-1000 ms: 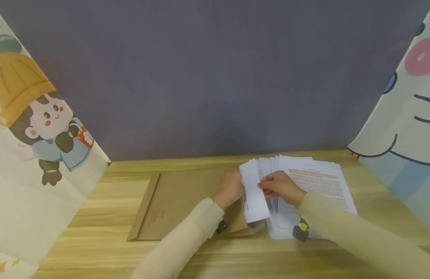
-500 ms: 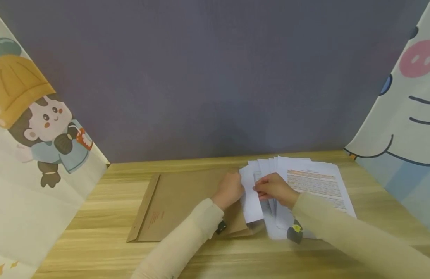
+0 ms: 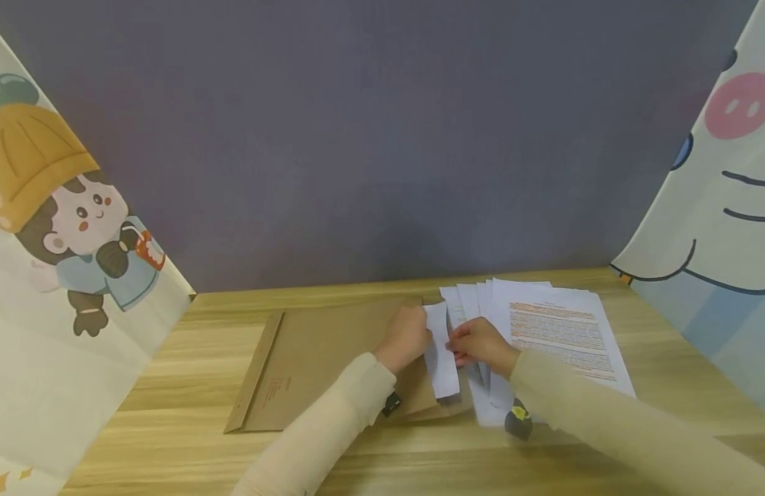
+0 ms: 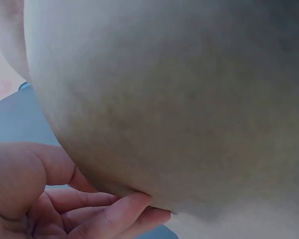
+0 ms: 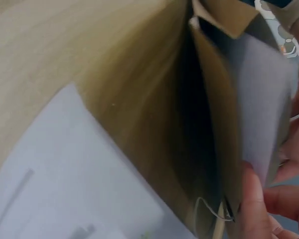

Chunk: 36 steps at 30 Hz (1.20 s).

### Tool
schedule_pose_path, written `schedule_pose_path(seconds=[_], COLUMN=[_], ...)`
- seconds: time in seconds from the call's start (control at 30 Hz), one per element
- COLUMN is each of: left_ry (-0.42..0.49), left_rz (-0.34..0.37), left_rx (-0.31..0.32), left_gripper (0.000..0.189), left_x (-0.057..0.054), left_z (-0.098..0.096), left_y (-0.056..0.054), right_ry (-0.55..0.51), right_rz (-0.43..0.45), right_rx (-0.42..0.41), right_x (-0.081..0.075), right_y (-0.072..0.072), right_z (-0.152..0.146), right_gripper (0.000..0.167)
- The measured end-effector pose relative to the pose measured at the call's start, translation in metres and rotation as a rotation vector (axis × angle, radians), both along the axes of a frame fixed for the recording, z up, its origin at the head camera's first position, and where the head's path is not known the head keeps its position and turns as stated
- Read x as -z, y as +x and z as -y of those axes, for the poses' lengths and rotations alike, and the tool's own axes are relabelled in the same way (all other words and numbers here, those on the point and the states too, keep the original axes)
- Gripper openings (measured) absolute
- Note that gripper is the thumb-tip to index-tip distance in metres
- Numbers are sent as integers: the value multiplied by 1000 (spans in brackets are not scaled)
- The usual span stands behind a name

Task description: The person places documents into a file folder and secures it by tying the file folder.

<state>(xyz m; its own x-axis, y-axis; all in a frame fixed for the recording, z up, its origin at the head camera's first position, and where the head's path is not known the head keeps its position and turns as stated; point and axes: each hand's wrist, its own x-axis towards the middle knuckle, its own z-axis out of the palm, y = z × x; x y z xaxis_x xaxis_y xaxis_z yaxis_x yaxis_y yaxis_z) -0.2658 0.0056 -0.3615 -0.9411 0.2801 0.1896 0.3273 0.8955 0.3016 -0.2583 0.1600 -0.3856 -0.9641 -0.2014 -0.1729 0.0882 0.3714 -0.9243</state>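
Your left hand (image 3: pixel 404 334), fingers curled, pinches the brown envelope (image 3: pixel 333 355) near its mouth (image 5: pixel 221 99), while your right hand (image 3: pixel 480 342), thumb and fingertips together, pinches the white sheet (image 3: pixel 442 358), partly inside that mouth, at lower centre-right of the head view. I think you should hold this mouth wide and guide the sheet straight, so its edge does not fold. Around are wood-grain table (image 3: pixel 190 365), papers (image 3: pixel 556 331) at right, and behind, dark wall (image 3: pixel 382 138).
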Motion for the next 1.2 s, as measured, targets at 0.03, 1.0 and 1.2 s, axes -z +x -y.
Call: schedule_pose_path(seconds=[0.03,1.0,1.2], left_ry=[8,33,12], left_rz=[3,13,0], left_rx=[0,-27,-17], left_gripper=[7,9,9], left_x=[-1,-8,-7], left_z=[0,8,9], left_y=[0,2,2], right_ry=[-1,-146,-147], right_rz=[4,4,6], right_rx=[-2,28,19], right_x=[2,26,25], right_y=[0,1,-2], right_z=[0,5,10], right_gripper=[19,18,21])
